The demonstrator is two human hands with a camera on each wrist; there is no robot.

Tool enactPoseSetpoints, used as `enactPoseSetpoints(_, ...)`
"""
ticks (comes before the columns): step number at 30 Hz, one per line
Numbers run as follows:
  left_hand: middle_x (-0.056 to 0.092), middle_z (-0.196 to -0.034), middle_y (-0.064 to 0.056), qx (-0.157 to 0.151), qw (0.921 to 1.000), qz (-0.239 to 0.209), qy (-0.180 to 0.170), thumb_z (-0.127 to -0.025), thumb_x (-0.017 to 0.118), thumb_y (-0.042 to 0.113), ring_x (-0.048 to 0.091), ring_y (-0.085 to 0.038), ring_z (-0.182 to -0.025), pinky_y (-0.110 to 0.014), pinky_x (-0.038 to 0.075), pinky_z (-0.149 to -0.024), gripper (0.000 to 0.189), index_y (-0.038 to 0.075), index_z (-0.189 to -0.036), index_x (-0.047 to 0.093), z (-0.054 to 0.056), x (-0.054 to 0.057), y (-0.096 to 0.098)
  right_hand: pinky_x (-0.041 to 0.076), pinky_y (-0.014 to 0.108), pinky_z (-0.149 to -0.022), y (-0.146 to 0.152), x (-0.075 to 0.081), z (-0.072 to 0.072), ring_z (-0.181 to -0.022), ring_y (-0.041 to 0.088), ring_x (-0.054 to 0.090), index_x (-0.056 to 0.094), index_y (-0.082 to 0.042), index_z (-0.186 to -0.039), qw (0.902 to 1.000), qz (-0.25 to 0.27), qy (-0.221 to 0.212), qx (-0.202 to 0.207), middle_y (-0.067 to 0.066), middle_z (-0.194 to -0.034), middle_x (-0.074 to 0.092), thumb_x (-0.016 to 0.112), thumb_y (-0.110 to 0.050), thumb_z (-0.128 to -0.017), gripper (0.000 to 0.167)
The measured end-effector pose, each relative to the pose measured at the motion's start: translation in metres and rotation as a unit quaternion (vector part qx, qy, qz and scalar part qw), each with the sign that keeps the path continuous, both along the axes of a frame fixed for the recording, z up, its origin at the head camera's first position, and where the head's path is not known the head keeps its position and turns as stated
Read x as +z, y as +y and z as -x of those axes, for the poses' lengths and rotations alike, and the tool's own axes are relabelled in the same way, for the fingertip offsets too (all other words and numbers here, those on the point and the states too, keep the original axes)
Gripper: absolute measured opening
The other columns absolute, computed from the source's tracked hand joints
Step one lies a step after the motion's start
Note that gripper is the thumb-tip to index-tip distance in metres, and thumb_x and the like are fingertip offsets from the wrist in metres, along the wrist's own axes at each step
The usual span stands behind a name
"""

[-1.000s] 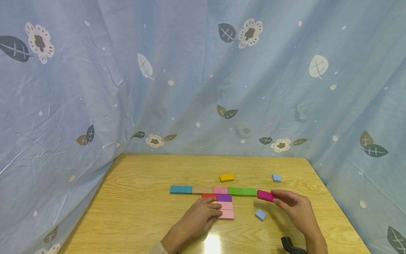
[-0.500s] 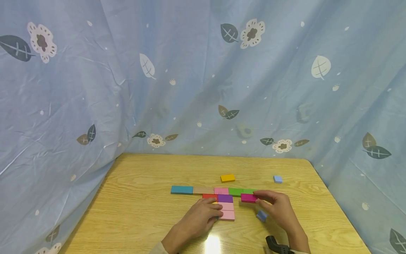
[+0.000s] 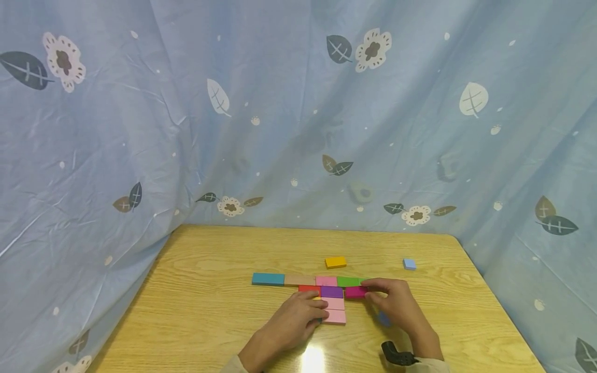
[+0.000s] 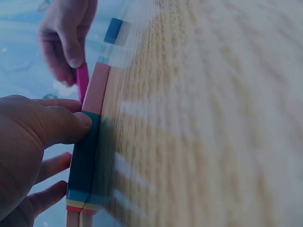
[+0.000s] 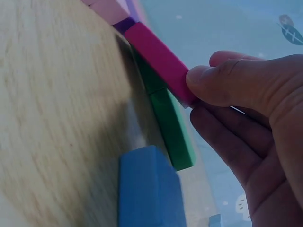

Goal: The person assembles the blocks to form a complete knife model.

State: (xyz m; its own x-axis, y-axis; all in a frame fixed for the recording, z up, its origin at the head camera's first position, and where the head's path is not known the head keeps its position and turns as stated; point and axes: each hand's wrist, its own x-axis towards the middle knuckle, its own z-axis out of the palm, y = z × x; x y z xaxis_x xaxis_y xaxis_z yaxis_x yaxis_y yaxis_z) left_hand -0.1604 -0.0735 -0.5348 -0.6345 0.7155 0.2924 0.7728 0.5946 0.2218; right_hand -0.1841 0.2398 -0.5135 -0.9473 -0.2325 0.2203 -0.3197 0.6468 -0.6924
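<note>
My right hand (image 3: 396, 305) pinches one end of a magenta block (image 5: 161, 61) between thumb and fingers. The block's other end comes right up to the purple block (image 3: 332, 291), just in front of the green blocks (image 5: 173, 127). My left hand (image 3: 295, 318) rests over the cluster of blocks, fingers spread toward the two pink blocks (image 3: 333, 316) and the red block (image 3: 308, 288). In the left wrist view its thumb touches a teal block (image 4: 85, 156) at the cluster's front. Part of the cluster is hidden under this hand.
Behind the cluster runs a row with a long blue block (image 3: 268, 280), a tan block (image 3: 299, 280) and a pink block (image 3: 326, 281). Farther back lie an orange block (image 3: 336, 262) and a light blue block (image 3: 409, 264). Another blue block (image 5: 151, 189) stands near my right hand.
My right hand has carried the magenta block leftward, from the right end of the green blocks to beside the purple block. My left hand stays in place on the cluster.
</note>
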Motion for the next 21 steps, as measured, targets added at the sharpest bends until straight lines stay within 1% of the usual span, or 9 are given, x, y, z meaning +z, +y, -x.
enactPoseSetpoints(3,0.076,-0.139,0.007,0.002,1.0,0.0,-0.001,-0.1,0.079,0.014,0.064,-0.025,-0.143,-0.05,0.055,-0.118,0.025,0.025,-0.121,0.086,0.0002,0.0003,0.0001,0.068,0.041,-0.092,-0.0022,-0.0022,0.0011,-0.108,0.028,0.081,0.087,-0.014,-0.113,0.9997,-0.02,0.012,-0.005,0.0,-0.108,0.085,0.087,-0.002,-0.091,0.025)
enactPoseSetpoints(7,0.076,-0.139,0.007,0.003,1.0,0.002,-0.004,-0.1,0.079,0.014,0.064,-0.025,-0.144,-0.051,0.055,-0.118,0.025,0.025,-0.121,0.086,0.0002,0.0012,0.0004,0.068,0.043,-0.091,-0.0043,-0.0057,0.0015,-0.107,0.029,0.081,0.087,-0.015,-0.111,0.9994,-0.03,0.02,-0.002,0.002,-0.109,0.085,0.088,0.001,-0.089,0.027)
enactPoseSetpoints(10,0.076,-0.139,0.007,0.003,1.0,0.002,-0.007,-0.1,0.079,0.014,0.063,-0.025,-0.144,-0.052,0.055,-0.118,0.025,0.025,-0.121,0.085,0.0,0.0017,0.0008,0.068,0.042,-0.091,-0.0045,-0.0075,0.0021,-0.107,0.027,0.081,0.087,-0.015,-0.111,0.9992,-0.035,0.019,0.003,0.001,-0.11,0.085,0.088,0.001,-0.088,0.028)
enactPoseSetpoints(15,0.076,-0.139,0.006,0.003,0.9999,-0.001,-0.01,-0.1,0.079,0.013,0.063,-0.026,-0.144,-0.054,0.054,-0.118,0.026,0.025,-0.122,0.085,-0.0004,0.002,0.0007,0.067,0.039,-0.093,-0.0043,-0.0091,0.0048,-0.106,0.021,0.08,0.087,-0.017,-0.111,0.9981,-0.059,0.019,0.005,-0.005,-0.109,0.084,0.088,-0.001,-0.088,0.028)
enactPoseSetpoints(21,0.076,-0.139,0.007,0.005,1.0,0.003,-0.008,-0.1,0.079,0.014,0.063,-0.026,-0.144,-0.054,0.055,-0.117,0.025,0.025,-0.121,0.086,-0.0005,0.0019,0.0009,0.067,0.037,-0.094,-0.006,-0.0103,0.0069,-0.107,0.019,0.08,0.086,-0.019,-0.111,0.998,-0.062,0.013,0.003,-0.008,-0.11,0.084,0.089,-0.002,-0.088,0.029)
